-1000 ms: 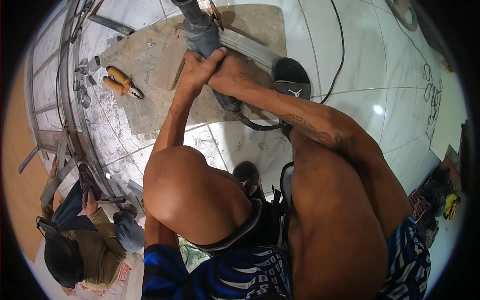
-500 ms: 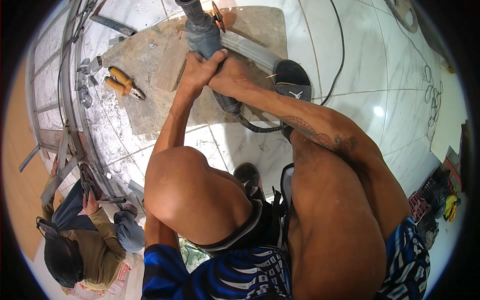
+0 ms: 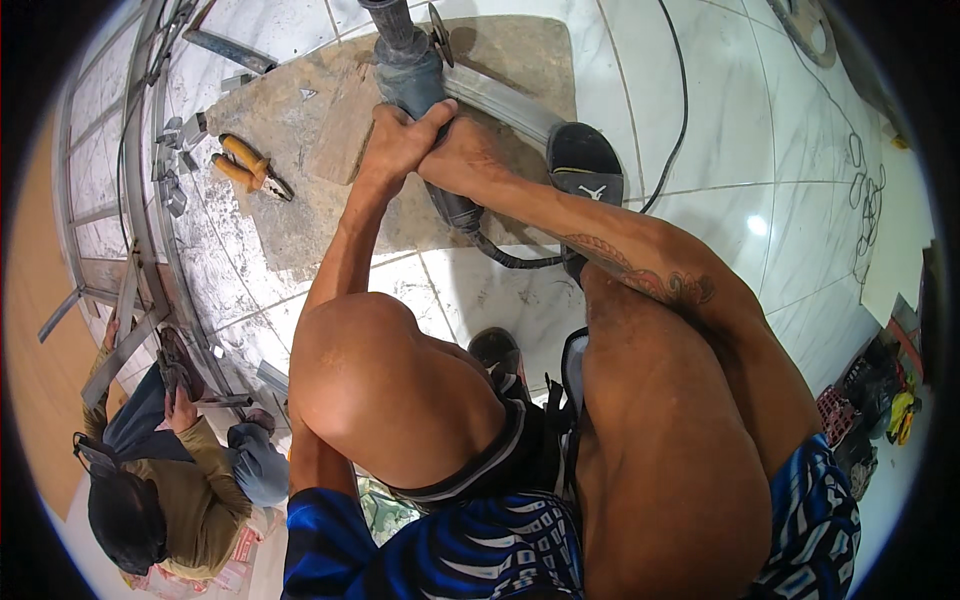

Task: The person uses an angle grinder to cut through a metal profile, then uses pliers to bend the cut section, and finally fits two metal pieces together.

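Note:
My left hand [image 3: 400,143] and my right hand [image 3: 462,155] are both wrapped round the grey-blue body of an angle grinder [image 3: 412,82]. The grinder's thin cutting disc [image 3: 440,36] stands edge-on at the far end of a grey metal profile bar [image 3: 505,100]; I cannot tell whether it touches the bar. My black sandal [image 3: 585,165] presses on the bar's near end. The grinder's black cable [image 3: 515,258] runs back beneath my right forearm. A wooden block [image 3: 342,135] lies left of the grinder.
A worn board [image 3: 285,230] covers the tiles under the work. Yellow-handled pliers [image 3: 250,167] rest on its left side, near metal offcuts [image 3: 172,165]. A metal frame [image 3: 140,190] stands left, with a crouching co-worker [image 3: 170,490] beside it. A cord [image 3: 686,100] crosses the floor at right.
The orange glow at the disc and the flying sparks are gone. The grinder has shifted slightly right, and both hands keep their grip on it.

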### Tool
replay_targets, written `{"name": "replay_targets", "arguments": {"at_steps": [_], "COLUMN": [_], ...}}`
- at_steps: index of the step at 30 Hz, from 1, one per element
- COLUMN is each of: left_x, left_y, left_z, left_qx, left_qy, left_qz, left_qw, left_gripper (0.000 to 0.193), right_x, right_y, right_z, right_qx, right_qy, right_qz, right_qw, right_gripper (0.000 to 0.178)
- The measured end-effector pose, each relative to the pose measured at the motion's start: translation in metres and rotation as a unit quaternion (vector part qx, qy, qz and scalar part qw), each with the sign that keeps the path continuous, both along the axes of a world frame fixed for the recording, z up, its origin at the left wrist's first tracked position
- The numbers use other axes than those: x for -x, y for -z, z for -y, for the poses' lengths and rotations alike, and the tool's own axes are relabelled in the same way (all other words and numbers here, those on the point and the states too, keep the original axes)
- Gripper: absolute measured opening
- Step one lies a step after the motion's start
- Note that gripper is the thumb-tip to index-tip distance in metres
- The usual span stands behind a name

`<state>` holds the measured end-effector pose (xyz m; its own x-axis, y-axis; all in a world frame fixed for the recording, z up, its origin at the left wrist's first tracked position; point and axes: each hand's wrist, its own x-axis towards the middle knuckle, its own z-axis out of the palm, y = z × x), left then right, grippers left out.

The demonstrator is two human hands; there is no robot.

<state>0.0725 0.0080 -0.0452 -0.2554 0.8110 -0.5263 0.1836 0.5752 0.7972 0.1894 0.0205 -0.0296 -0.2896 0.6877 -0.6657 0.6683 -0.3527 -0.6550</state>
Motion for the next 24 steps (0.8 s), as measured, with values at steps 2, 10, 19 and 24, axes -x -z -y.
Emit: {"name": "replay_targets", "arguments": {"at_steps": [2,10,19,24], "left_x": [0.004,0.003,0.009,0.012], "left_y": [0.004,-0.004,0.008,0.016], "left_z": [0.001,-0.001,0.001,0.003], "left_qx": [-0.003,0.041,0.011,0.009], "left_qy": [-0.003,0.018,0.027,0.015], "left_qz": [-0.007,0.012,0.037,0.03], "left_qw": [1.0,0.999,0.999,0.999], "left_gripper": [0.057,0.059,0.05,0.048], "right_x": [0.003,0.001,0.003,0.004], "right_y": [-0.001,0.001,0.0,0.003], "right_z": [0.001,0.001,0.003,0.003], "right_qx": [-0.004,0.006,0.003,-0.009], "right_qy": [-0.001,0.001,0.015,0.014], "right_qz": [-0.003,-0.007,-0.045,-0.044], "right_qw": [1.0,1.0,0.999,0.999], "right_gripper": [0.041,0.041,0.035,0.036]}}
